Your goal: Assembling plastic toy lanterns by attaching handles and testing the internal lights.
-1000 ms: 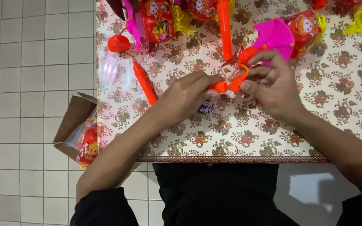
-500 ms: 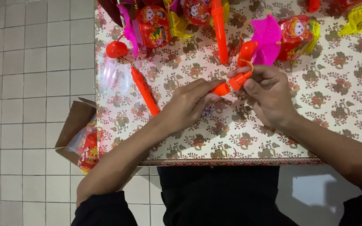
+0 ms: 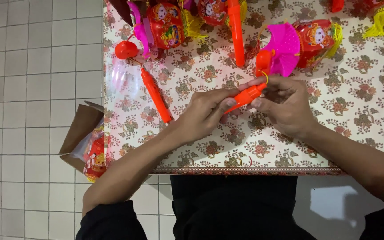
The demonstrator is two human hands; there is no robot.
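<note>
Fingers (image 3: 227, 105) of both hands pinch orange handle (image 3: 245, 97).

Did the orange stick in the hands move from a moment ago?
Yes. The orange stick has tilted and shifted a little up the table, toward the pink fan piece, held by both the left hand and right hand.

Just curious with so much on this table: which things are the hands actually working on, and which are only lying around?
In hand:
- orange handle, held by left hand and right hand
- pink fan lantern, beside it

Lying about:
- orange stick
- red lantern
- cardboard box
</note>
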